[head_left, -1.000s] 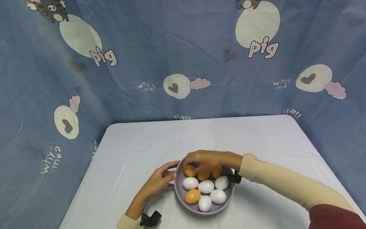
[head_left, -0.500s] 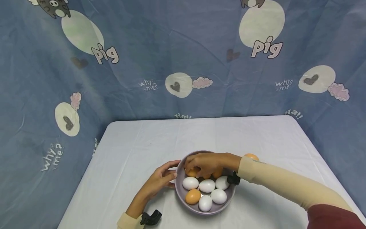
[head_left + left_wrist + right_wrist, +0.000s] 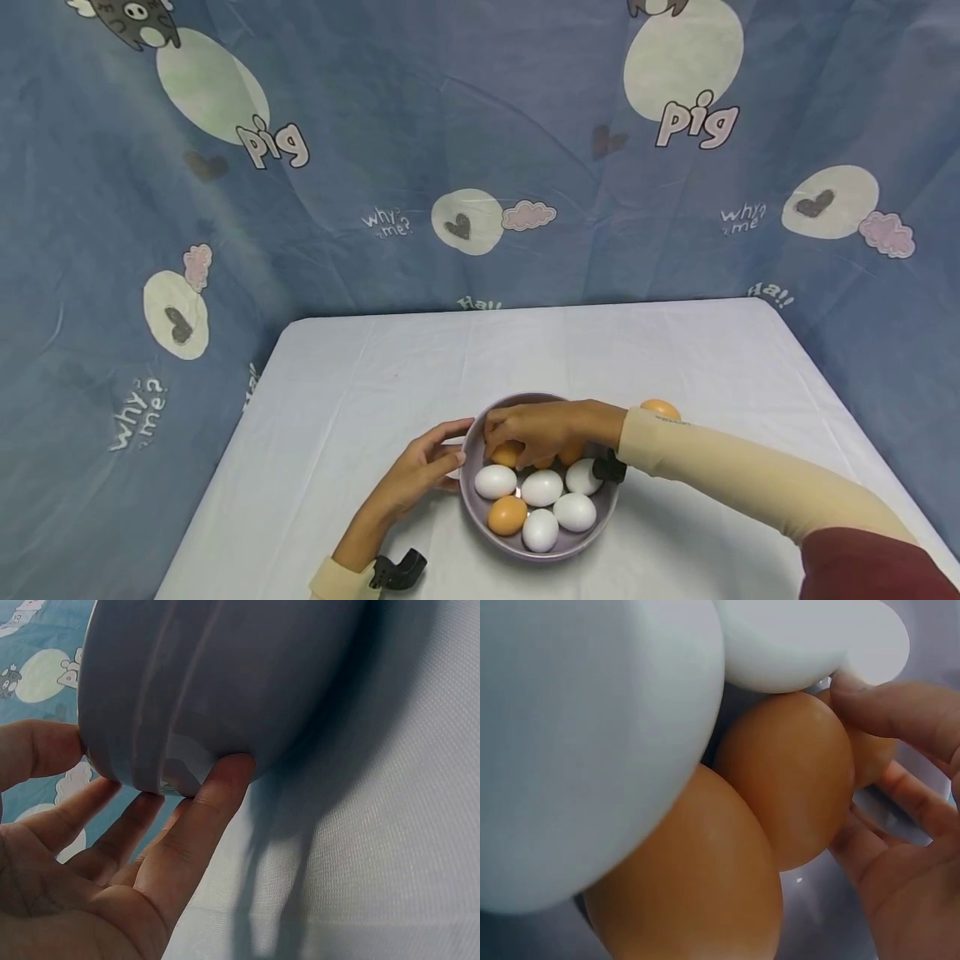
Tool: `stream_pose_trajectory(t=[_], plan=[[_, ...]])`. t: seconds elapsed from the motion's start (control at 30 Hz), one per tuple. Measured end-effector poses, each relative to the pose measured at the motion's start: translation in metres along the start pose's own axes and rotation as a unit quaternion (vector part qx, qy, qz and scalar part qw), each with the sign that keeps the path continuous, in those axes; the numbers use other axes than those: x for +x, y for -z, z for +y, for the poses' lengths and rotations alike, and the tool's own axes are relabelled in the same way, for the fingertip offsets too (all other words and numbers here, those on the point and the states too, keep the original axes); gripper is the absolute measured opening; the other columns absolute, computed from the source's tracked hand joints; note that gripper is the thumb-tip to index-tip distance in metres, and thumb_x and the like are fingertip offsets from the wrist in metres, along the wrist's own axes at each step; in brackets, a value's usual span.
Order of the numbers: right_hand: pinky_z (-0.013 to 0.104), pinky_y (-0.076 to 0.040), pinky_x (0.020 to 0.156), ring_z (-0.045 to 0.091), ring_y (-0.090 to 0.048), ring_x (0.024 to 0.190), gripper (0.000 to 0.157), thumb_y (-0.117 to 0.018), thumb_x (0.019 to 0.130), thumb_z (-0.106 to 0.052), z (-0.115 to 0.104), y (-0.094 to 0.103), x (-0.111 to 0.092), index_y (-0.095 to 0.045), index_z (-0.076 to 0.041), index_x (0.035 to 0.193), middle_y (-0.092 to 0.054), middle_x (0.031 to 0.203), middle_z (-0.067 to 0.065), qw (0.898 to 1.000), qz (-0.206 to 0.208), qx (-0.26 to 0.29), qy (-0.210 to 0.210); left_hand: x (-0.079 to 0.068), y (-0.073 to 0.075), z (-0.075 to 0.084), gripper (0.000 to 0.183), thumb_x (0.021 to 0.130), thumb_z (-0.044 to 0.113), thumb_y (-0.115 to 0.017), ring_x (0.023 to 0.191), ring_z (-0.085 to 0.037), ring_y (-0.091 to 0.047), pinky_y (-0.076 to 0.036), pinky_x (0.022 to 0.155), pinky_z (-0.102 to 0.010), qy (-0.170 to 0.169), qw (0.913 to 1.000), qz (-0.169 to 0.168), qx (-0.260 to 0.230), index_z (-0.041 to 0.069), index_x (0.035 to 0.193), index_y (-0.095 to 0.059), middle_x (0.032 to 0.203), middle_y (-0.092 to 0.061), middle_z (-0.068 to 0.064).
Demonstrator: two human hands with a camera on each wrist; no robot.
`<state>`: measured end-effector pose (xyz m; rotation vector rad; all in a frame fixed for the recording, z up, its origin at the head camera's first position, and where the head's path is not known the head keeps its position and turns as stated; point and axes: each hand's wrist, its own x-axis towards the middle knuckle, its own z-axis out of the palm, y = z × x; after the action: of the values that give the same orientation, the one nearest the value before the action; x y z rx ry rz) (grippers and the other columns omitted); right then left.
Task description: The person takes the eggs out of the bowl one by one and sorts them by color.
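A purple-grey bowl near the front of the table holds several white eggs and brown eggs. My left hand is at the bowl's left side. In the left wrist view its nearly straight fingertips touch the bowl's outer wall. Reaching in from the right, my right hand pinches a brown egg at the far left inside the bowl. That egg shows between thumb and fingers in the right wrist view, partly behind another brown egg.
One brown egg lies on the table beyond the right sleeve, which partly covers it. The table wears a white cloth. Behind it hangs a blue curtain with pig prints. Black wrist cameras sit on both wrists.
Over the last second my right hand has shifted slightly nearer inside the bowl, the pinched brown egg with it. A white egg beside it has slid a little left. My left hand stays put.
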<state>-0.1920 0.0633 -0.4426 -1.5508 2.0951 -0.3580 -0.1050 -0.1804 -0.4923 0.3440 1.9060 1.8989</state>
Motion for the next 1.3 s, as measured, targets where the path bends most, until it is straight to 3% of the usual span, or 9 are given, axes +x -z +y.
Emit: stream_pose_trajectory(t=[0.37,0.77,1.07,1.3], plan=[[0.021,-0.044,0.106,0.005,-0.049,0.119,0.042,-0.078,0.088,-0.016,0.002,-0.001,-0.014,-0.068,-0.017,0.128,-0.054,0.131,-0.003,1.0,0.016,0.004,-0.008,0.006,-0.008,-0.008,0.056,0.101,0.013,-0.057,0.128,-0.04,-0.056,-0.062,0.078,-0.035,0.01,0.9999,-0.005,-0.008,0.003,0.152,-0.036,0.154,-0.037,-0.029],[0.022,-0.05,0.092,0.006,-0.053,0.107,0.043,-0.074,0.089,-0.009,-0.003,0.024,-0.043,-0.067,-0.018,0.129,-0.052,0.128,-0.003,0.995,0.067,0.07,-0.02,0.012,-0.011,-0.006,0.056,0.102,0.013,-0.056,0.127,-0.041,-0.057,-0.062,0.08,-0.037,0.008,0.9998,-0.017,-0.009,0.002,0.152,-0.035,0.151,-0.04,-0.032],[0.023,-0.056,0.09,0.014,-0.056,0.114,0.043,-0.074,0.09,-0.01,-0.003,0.052,-0.09,-0.066,-0.02,0.131,-0.052,0.131,0.001,0.986,0.138,0.086,-0.045,0.008,-0.004,-0.004,0.055,0.101,0.011,-0.057,0.126,-0.036,-0.059,-0.062,0.081,-0.038,-0.003,1.0,-0.006,0.0,0.001,0.151,-0.036,0.151,-0.04,-0.032],[0.022,-0.058,0.088,0.019,-0.061,0.115,0.045,-0.078,0.085,-0.006,0.007,0.054,-0.14,-0.067,-0.015,0.128,-0.054,0.129,0.004,0.971,0.204,0.093,-0.08,0.005,-0.003,-0.002,0.055,0.101,0.011,-0.057,0.128,-0.041,-0.056,-0.062,0.082,-0.041,0.001,1.0,0.006,0.007,0.001,0.151,-0.037,0.15,-0.041,-0.032]])
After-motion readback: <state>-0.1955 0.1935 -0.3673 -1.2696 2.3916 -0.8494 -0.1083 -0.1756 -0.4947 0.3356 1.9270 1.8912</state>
